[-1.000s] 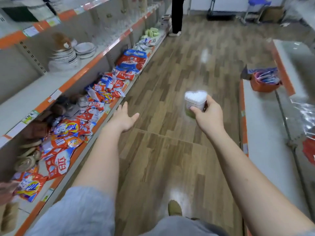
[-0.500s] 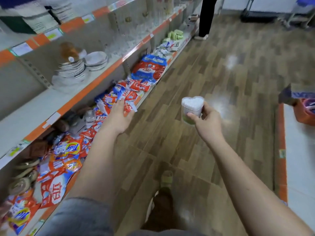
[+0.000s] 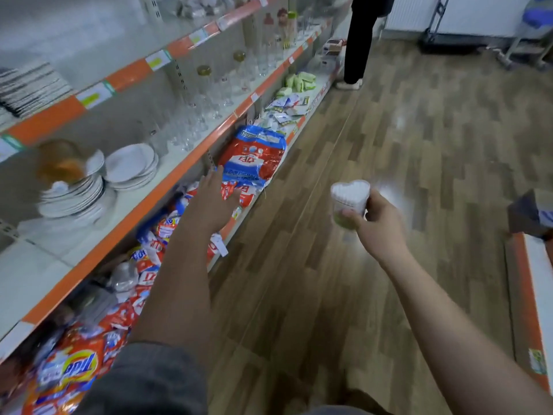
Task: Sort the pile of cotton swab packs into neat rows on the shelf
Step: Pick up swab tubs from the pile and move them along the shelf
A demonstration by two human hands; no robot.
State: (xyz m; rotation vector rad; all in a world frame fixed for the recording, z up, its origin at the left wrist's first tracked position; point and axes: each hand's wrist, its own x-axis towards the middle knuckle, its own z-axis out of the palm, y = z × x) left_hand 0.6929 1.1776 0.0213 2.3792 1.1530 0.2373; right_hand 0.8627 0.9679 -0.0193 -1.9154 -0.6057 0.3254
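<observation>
Right grip: the right hand (image 3: 378,221) holds a heart-shaped cotton swab pack (image 3: 349,198), fingers and thumb curled round its clear wall, white swab tips facing up.
Left grip: the left hand (image 3: 214,202) is spread wide with straight fingers and carries nothing; it hangs over the detergent bags (image 3: 254,157) at the bottom shelf's edge.
Where the pack is: out over the wooden floor (image 3: 404,139) of the aisle, upright, well apart from any shelf.
Key relation: the left shelving (image 3: 191,163) lies to the left of the pack, past the left hand, so the left hand is the nearer to it; a second shelf edge (image 3: 522,283) runs on the right. No pile of swab packs or row of them shows here, so which shelf is the target cannot be told.
Writing: an orange bag (image 3: 71,366) low on the left reads "Tide"; the red-and-blue bags carry print too blurred to read; the shelf price tags are unreadable.
Also there: stacked white plates (image 3: 128,163), glassware, a person standing far down the aisle.
</observation>
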